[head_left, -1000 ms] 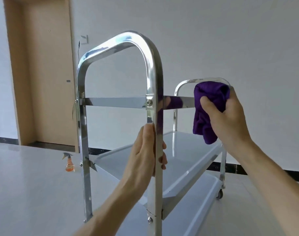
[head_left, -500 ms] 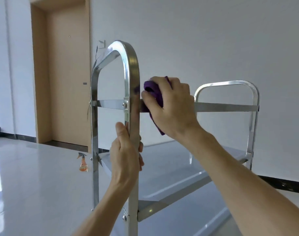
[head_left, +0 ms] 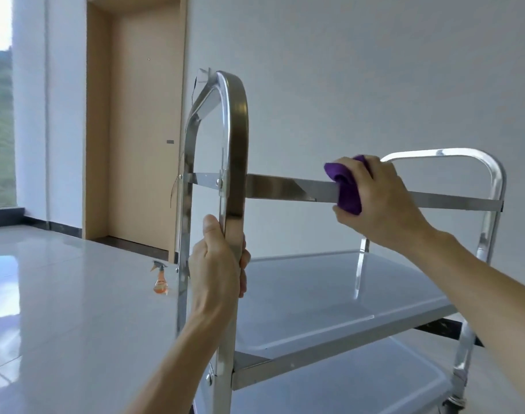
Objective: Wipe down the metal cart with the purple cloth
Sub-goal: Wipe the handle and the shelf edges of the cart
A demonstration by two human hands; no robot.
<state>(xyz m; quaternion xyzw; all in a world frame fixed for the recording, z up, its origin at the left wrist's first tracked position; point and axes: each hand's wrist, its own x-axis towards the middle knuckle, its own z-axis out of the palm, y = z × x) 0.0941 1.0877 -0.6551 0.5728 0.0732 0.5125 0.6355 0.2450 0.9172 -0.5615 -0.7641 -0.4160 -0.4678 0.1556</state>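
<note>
Person is standing at the near end of the metal cart (head_left: 330,297). Left hand (head_left: 217,270) is gripping the cart's near upright post (head_left: 234,189), fingers curled round it just below the side rail's joint, above the upper shelf (head_left: 344,294). Lower shelf (head_left: 344,383) is sitting beneath that. Right hand (head_left: 374,198) is reaching past the post and clamping the purple cloth (head_left: 346,186) onto the side rail (head_left: 285,189), about midway along it toward the cart's far handle loop (head_left: 464,162); fingers are wrapping over the top, thumb under, cloth bunched round the bar and touching it. An orange spray bottle (head_left: 160,277) is standing upright on the floor (head_left: 61,294) just left of the cart's near end. Beyond the cart, a wooden door (head_left: 141,130) is sitting closed in the white wall (head_left: 374,70).
</note>
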